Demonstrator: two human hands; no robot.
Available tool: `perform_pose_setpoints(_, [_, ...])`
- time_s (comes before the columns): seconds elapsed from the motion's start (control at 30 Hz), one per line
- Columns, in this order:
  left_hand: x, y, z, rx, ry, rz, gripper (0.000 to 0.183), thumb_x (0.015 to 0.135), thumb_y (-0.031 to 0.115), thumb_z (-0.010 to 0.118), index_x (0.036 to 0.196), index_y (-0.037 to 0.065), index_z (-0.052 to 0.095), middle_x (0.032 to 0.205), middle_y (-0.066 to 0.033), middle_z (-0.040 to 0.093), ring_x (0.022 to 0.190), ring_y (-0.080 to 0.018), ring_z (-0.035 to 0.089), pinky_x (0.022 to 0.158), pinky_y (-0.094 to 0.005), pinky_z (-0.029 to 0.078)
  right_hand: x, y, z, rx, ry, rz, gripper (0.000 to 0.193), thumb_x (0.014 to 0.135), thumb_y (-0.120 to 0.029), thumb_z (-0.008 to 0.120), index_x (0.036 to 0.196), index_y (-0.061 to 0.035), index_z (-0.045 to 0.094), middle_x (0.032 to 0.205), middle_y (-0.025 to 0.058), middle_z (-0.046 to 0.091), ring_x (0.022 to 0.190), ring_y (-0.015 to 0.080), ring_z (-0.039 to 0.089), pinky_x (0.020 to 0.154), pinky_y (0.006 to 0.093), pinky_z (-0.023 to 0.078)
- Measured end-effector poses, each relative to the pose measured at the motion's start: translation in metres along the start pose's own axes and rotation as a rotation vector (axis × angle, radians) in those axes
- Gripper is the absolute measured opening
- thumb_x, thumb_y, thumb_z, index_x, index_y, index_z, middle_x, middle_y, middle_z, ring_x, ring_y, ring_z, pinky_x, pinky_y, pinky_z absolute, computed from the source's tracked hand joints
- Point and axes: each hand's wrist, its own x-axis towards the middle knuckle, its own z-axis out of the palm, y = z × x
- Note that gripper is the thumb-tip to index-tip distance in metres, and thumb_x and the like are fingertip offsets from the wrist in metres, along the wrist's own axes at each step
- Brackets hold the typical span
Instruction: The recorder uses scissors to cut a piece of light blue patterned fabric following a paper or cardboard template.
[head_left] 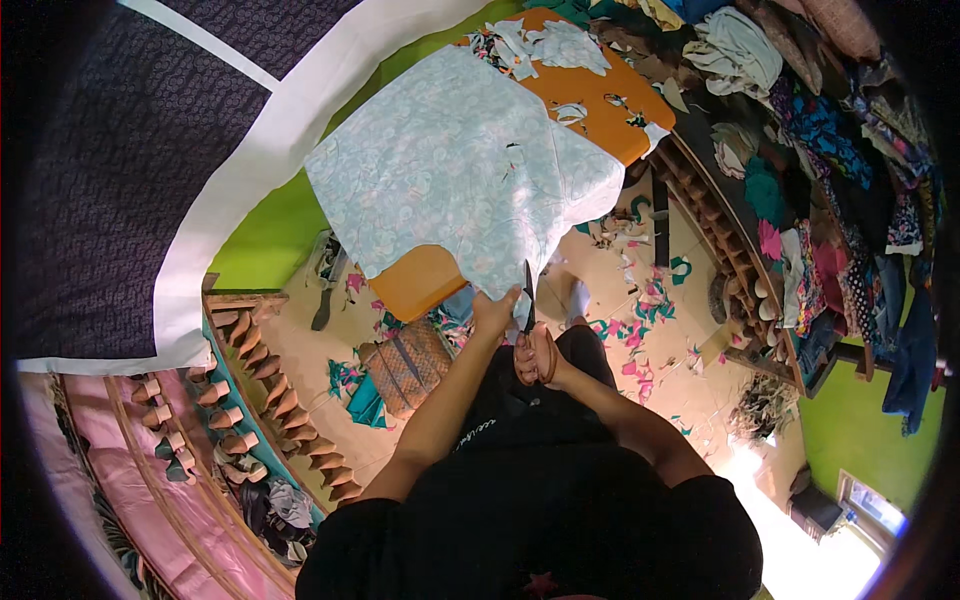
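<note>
A large pale blue-green patterned fabric [430, 160] lies over an orange-brown table [610, 105], and its near edge hangs toward me. My right hand [540, 356] is closed round the handles of a pair of dark scissors [530, 295]. Their blades point away from me at the fabric's near corner. Just left of the blades, my left hand [496, 316] pinches that corner of the fabric. A curved piece is cut out of the near edge, with the orange surface showing beneath. Whether the blades are apart is too small to tell.
Fabric scraps [640, 330] litter the tiled floor around my feet. A brown woven bag [408, 368] stands at the left. Shoe racks [290, 410] line the left side; piled clothes [800, 150] fill the right. Offcuts [570, 45] lie on the table's far end.
</note>
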Motion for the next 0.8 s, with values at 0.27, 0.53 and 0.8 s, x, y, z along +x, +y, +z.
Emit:
perform_pose_setpoints(0.27, [0.0, -0.004, -0.002, -0.083, -0.02, -0.039, 0.028, 0.071, 0.006, 0.064, 0.095, 0.0, 0.05, 0.08, -0.0067, 0.057, 0.061, -0.0133, 0.055, 0.048, -0.0254, 0.044, 0.018, 0.006, -0.019, 0.201, 0.015, 0.018, 0.067, 0.057, -0.081, 0.032, 0.075, -0.0169, 0.038, 0.053, -0.0073, 0.026, 0.039, 0.0048, 0.021, 0.037, 0.0188, 0.018])
perform_pose_setpoints(0.53, [0.003, -0.008, -0.004, -0.144, -0.031, -0.058, 0.03, 0.071, 0.007, 0.065, 0.095, -0.002, 0.05, 0.085, -0.0073, 0.057, 0.069, -0.0154, 0.055, 0.058, -0.0271, 0.045, 0.013, 0.001, -0.014, 0.136, 0.035, 0.007, 0.066, 0.056, -0.08, 0.034, 0.075, -0.0167, 0.038, 0.052, -0.0072, 0.025, 0.038, 0.0041, 0.021, 0.036, 0.0187, 0.018])
perform_pose_setpoints(0.8, [0.008, -0.01, -0.012, -0.19, -0.073, -0.06, 0.029, 0.073, 0.005, 0.063, 0.098, -0.001, 0.049, 0.089, -0.0074, 0.056, 0.075, -0.0167, 0.056, 0.063, -0.0279, 0.046, -0.003, -0.009, 0.004, -0.139, 0.092, -0.082, 0.059, 0.064, -0.074, 0.035, 0.075, -0.0165, 0.038, 0.052, -0.0068, 0.027, 0.038, 0.0052, 0.025, 0.037, 0.0189, 0.022])
